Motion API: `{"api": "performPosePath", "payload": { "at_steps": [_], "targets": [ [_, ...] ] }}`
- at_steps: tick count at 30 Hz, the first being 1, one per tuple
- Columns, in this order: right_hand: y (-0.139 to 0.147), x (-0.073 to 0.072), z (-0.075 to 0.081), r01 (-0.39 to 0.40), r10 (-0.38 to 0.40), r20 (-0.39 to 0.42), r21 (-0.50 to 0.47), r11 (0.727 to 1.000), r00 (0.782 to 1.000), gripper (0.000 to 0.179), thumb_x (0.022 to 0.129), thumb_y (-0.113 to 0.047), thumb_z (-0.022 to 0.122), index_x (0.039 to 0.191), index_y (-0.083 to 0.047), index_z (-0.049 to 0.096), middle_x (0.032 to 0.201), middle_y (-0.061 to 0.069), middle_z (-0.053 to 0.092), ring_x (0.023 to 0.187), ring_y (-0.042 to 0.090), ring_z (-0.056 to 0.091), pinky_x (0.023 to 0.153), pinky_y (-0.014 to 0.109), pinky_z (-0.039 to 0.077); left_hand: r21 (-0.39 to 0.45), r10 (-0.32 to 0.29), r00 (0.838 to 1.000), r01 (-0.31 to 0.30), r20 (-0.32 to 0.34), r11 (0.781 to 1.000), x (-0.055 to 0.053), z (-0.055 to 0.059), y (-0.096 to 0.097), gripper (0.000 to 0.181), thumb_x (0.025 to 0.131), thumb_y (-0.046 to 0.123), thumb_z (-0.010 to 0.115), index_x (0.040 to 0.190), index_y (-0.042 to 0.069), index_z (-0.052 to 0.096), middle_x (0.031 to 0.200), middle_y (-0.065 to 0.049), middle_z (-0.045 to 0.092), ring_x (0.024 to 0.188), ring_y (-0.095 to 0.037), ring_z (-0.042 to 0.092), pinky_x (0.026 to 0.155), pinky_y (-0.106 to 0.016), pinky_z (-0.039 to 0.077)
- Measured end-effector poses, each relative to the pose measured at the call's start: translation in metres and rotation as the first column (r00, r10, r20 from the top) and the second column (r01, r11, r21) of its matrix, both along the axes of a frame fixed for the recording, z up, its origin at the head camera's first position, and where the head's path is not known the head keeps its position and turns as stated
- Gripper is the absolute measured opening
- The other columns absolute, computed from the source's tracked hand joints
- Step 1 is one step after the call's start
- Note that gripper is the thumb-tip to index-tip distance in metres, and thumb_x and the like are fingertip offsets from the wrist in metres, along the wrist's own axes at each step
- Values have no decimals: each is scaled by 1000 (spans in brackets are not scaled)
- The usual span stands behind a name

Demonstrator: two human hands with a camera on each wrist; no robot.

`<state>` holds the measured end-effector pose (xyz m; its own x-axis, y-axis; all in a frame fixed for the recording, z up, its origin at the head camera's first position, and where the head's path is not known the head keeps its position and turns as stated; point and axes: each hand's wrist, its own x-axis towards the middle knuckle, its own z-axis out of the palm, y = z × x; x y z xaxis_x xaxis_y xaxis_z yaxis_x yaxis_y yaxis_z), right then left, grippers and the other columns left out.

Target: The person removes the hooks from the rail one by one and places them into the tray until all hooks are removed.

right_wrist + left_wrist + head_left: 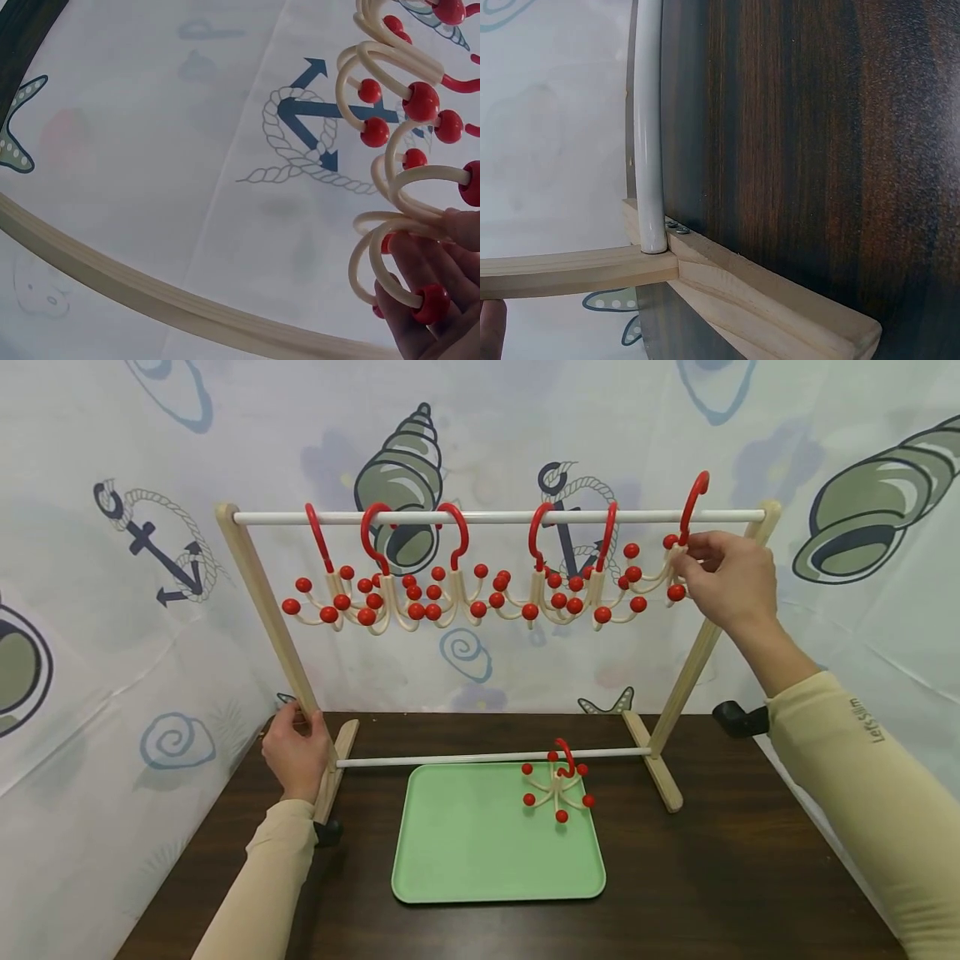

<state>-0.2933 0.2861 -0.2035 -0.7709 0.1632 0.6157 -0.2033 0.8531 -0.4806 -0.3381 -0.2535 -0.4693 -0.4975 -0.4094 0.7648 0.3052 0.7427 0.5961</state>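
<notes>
My right hand (pixel 726 578) pinches the cream stem of a multi-arm hanger (pixel 390 262) with red ball tips, near the rack's right end. Its red hook (pixel 694 497) rises above the white top rail (pixel 495 517), overlapping it in the head view. My left hand (pixel 298 752) grips the lower part of the wooden left post (pixel 264 602); a fingertip (pixel 405 300) of the right hand shows among the red balls in the right wrist view. Several similar hangers (pixel 386 585) hang from the rail by red hooks. Another hanger (pixel 557 787) lies on the green tray (pixel 480 852).
The rack's wooden feet (pixel 652 764) stand on a dark wood table (pixel 720 860). A white lower bar (pixel 651 127) joins the posts behind the tray. A patterned cloth (pixel 525 677) with shells and anchors hangs at the back.
</notes>
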Motion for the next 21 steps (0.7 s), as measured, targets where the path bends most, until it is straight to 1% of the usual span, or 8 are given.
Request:
{"api": "performPosePath", "payload": {
  "at_steps": [2,5,10,14,17,19,21],
  "targets": [
    [2,1,1,10,-10,-6,-10,1000,1000,44,96,-36,58,130,-8,64,113,15,70,100,31,67,70,24,47,5,2,1000,-2,-5,1000,0,0,1,18,84,10,71,98,-1,68,84,-19,69,73,-37,65,68,-55,45],
    [5,4,2,19,-19,-8,-31,999,1000,45,96,-38,58,131,-10,64,115,13,70,101,31,67,71,22,47,8,5,1000,-5,-11,1000,0,0,1,17,83,9,71,97,-1,68,83,-19,69,72,-37,65,68,-54,45],
    [10,12,3,27,-26,8,-53,998,1000,46,95,-39,59,134,-13,62,117,14,69,103,33,66,67,16,43,3,2,1000,-2,-14,1000,0,0,1,18,84,9,71,97,-1,67,83,-20,69,72,-37,65,68,-54,45],
    [15,22,2,25,-24,13,-58,998,1000,48,95,-39,60,135,-13,61,117,16,69,102,34,66,63,12,40,1,2,1000,-2,-14,1000,0,0,0,18,84,10,71,97,-1,67,83,-20,68,72,-37,65,67,-54,45],
    [19,30,0,19,-18,19,-64,998,1000,47,94,-38,61,134,-12,62,116,17,69,96,27,67,62,10,40,3,1,1000,-1,-11,1000,-1,0,0,19,84,11,71,98,-1,68,84,-20,68,72,-37,65,68,-54,45],
    [22,36,-2,15,-13,28,-77,997,1000,46,93,-37,62,132,-12,63,115,18,68,88,16,66,62,9,41,4,-3,1000,3,-9,1000,-1,0,0,19,85,12,71,98,-1,68,84,-20,69,73,-37,65,68,-54,45],
    [26,41,-6,12,-9,35,-91,996,999,46,93,-36,63,131,-11,63,115,20,68,80,4,61,61,9,41,5,-5,1000,5,-8,1000,0,1,-1,19,85,12,71,99,-1,68,85,-20,69,73,-37,65,68,-54,45]
  ]
}}
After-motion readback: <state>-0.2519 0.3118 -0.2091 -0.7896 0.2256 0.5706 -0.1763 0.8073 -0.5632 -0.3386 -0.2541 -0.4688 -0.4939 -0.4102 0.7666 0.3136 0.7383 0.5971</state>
